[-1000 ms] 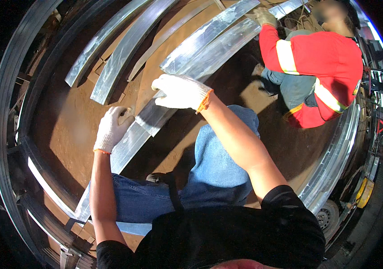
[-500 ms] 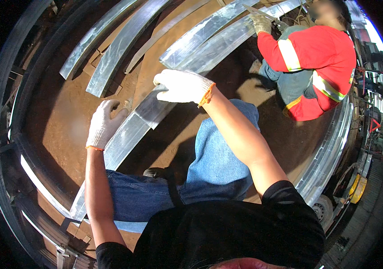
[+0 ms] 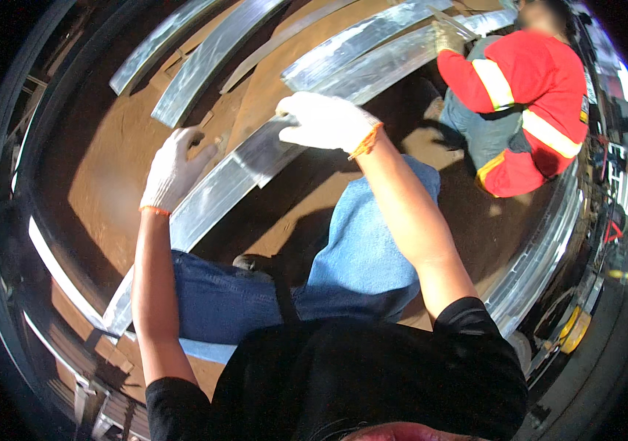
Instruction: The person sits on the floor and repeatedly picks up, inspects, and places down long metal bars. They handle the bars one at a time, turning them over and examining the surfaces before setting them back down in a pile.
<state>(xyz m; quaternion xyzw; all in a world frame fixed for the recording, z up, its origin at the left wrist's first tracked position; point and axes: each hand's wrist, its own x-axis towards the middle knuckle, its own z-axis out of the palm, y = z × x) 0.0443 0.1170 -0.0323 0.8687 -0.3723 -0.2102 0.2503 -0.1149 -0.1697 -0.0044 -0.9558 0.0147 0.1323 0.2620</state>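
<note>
Long shiny metal strip [image 3: 218, 192], lying diagonally on brown floor

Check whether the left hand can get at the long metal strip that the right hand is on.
Probably yes: the left hand already rests at the edge of the same long metal strip, just below the right hand, with nothing lying between them.

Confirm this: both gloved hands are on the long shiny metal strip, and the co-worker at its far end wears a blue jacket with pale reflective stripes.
Not quite. The left hand and right hand do rest on the metal strip, but the head view shows the co-worker's jacket is red, not blue, with pale reflective stripes.
</note>
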